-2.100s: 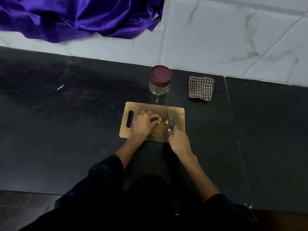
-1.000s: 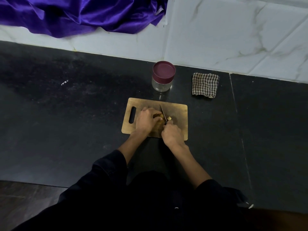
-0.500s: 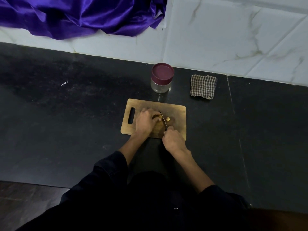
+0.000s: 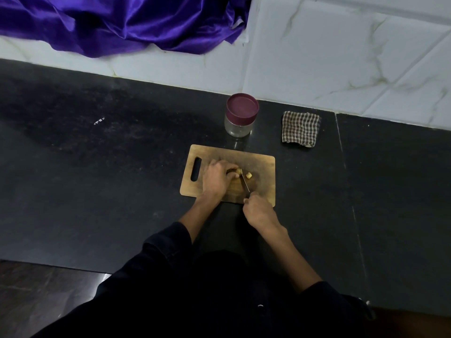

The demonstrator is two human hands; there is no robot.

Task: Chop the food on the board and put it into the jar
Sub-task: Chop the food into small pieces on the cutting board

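Observation:
A wooden chopping board (image 4: pixel 262 167) with a handle slot on its left lies on the dark counter. My left hand (image 4: pixel 218 178) presses down on a small yellowish piece of food (image 4: pixel 238 171), mostly hidden under my fingers. A cut piece (image 4: pixel 248 176) lies just to the right of the blade. My right hand (image 4: pixel 259 211) grips a knife (image 4: pixel 244 183) at the board's near edge, the blade pointing away from me across the food. A glass jar (image 4: pixel 240 119) with a maroon lid on stands behind the board.
A folded checked cloth (image 4: pixel 301 128) lies to the right of the jar. A white marbled tiled wall (image 4: pixel 317 57) rises behind the counter, with purple satin fabric (image 4: pixel 122 20) draped at the upper left. The counter's front edge runs at lower left.
My right hand has drawn the knife back toward the board's near edge, then set the blade on the food again. One cut piece stays to the right of the blade. My left hand has stayed in place.

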